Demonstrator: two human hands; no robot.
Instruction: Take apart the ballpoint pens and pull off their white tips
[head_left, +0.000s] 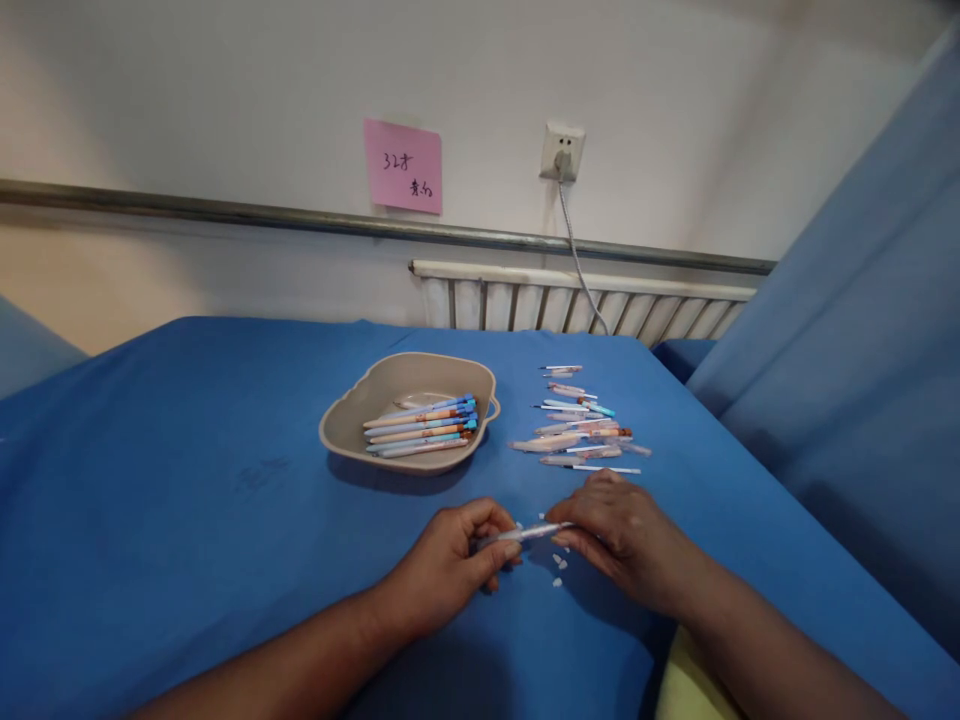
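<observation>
Between my two hands is a pale, whitish pen (534, 532), held nearly level above the blue cloth. My left hand (466, 545) is closed around its left end, thumb on top. The fingertips of my right hand (611, 525) pinch the other end. Several small white bits (559, 563) lie on the cloth just below the pen. Beyond my left hand stands a beige basin (346, 440) with several assembled pens (420, 428) in it, in blue, orange and white. Past my right hand, loose pen parts and thin refills (581, 440) are spread in a rough column.
A blue cloth (187, 480) covers the table. Along the wall behind run a radiator (517, 305) and a metal rail (292, 217). A cable hangs from a socket (562, 155), and a pink note (403, 167) is on the wall. A blue curtain (862, 300) borders the right side.
</observation>
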